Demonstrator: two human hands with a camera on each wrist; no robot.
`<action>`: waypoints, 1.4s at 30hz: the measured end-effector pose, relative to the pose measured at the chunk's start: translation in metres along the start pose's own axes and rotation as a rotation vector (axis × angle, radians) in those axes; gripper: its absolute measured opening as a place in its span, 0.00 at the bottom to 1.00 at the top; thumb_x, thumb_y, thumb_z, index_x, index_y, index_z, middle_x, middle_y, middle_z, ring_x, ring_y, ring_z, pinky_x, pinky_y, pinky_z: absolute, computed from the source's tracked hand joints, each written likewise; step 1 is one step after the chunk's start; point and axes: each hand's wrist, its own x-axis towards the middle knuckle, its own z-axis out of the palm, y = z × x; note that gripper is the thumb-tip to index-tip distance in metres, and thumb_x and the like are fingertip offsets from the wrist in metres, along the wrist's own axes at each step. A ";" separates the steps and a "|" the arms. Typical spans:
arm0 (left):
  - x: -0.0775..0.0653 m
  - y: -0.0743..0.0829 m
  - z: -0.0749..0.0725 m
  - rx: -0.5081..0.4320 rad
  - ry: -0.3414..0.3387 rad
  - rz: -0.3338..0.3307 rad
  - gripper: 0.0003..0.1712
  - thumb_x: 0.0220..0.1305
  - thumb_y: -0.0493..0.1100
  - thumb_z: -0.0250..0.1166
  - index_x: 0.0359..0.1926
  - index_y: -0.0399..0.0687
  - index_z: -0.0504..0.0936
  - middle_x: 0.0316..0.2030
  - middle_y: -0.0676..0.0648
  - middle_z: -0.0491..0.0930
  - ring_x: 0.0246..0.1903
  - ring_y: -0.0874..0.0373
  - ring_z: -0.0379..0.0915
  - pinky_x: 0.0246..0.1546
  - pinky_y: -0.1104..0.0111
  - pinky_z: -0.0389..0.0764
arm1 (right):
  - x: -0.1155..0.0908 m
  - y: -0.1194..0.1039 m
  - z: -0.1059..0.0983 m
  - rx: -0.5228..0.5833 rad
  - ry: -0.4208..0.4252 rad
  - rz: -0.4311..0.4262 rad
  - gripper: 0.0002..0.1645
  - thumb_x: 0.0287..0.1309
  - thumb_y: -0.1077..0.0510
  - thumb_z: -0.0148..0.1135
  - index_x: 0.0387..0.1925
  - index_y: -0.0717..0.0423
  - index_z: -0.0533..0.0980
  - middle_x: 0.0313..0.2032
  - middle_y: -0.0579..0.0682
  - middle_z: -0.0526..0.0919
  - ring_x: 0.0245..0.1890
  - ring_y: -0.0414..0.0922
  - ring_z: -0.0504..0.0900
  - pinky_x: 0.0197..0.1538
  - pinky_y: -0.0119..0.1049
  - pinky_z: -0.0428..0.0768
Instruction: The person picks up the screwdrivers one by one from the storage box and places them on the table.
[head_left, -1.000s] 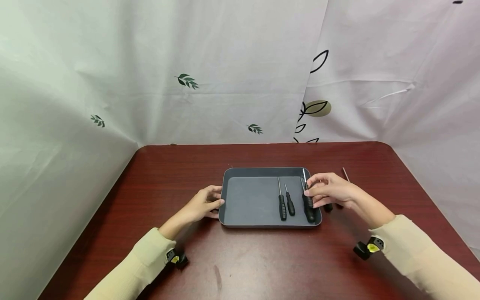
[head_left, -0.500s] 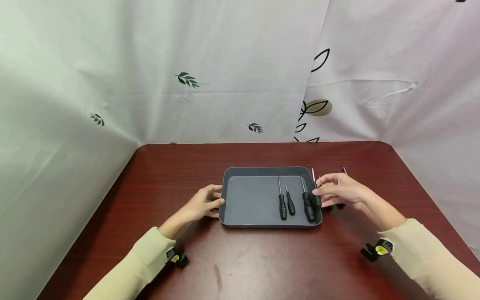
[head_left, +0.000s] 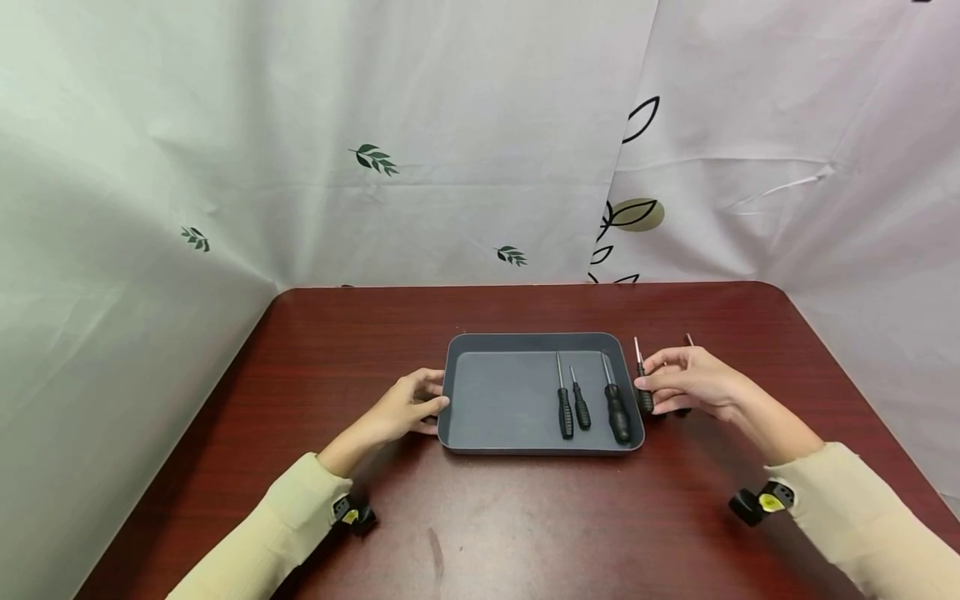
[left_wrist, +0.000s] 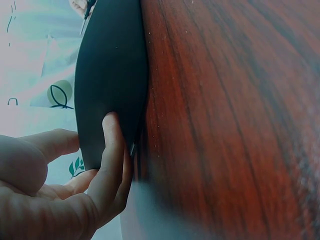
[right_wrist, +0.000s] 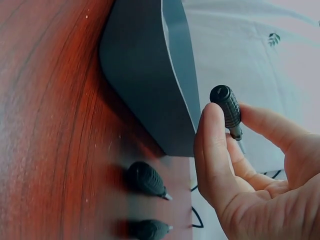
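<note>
My left hand (head_left: 408, 406) holds the left wall of a shallow grey tray (head_left: 487, 454), thumb at the rim and fingers against the outer side, as the left wrist view shows. Beyond the tray's right wall, my right hand (head_left: 686, 382) pinches a black-handled screwdriver (right_wrist: 230, 111) between thumb and fingers. It is raised off the table with its metal shaft (head_left: 638, 350) pointing away from me. Inside the tray lie a slim screwdriver (head_left: 566, 414), a short one (head_left: 581, 410) and a thick-handled one (head_left: 617, 415), side by side towards the right.
Two more black-handled screwdrivers lie on the table right of the tray, partly hidden behind my right hand: a nearer one (right_wrist: 145, 178) and another (right_wrist: 151, 229) beside it. The reddish-brown table (head_left: 360, 325) backs onto a white leaf-print curtain (head_left: 450, 125).
My right hand has moved right with the screwdriver, from above the tray's right end to outside its right wall. The left hand and tray have stayed put.
</note>
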 end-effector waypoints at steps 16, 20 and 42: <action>0.001 -0.001 -0.001 -0.002 -0.002 0.012 0.30 0.73 0.32 0.57 0.70 0.26 0.59 0.54 0.28 0.70 0.45 0.46 0.79 0.37 0.57 0.88 | -0.006 0.013 -0.019 0.005 0.043 -0.013 0.09 0.62 0.68 0.65 0.40 0.62 0.72 0.30 0.46 0.83 0.26 0.42 0.78 0.35 0.40 0.88; 0.002 -0.003 -0.001 -0.002 -0.006 0.019 0.30 0.73 0.33 0.58 0.70 0.26 0.59 0.54 0.27 0.70 0.44 0.46 0.79 0.37 0.58 0.88 | -0.007 0.014 -0.023 0.005 0.058 -0.025 0.08 0.61 0.69 0.65 0.38 0.61 0.73 0.28 0.46 0.83 0.25 0.42 0.78 0.33 0.39 0.88; 0.000 -0.002 -0.001 -0.017 -0.002 0.002 0.31 0.73 0.33 0.57 0.71 0.26 0.58 0.54 0.28 0.69 0.46 0.44 0.78 0.37 0.56 0.88 | -0.011 0.023 -0.036 0.000 0.098 -0.022 0.06 0.63 0.67 0.65 0.38 0.60 0.75 0.29 0.46 0.84 0.25 0.42 0.80 0.33 0.38 0.87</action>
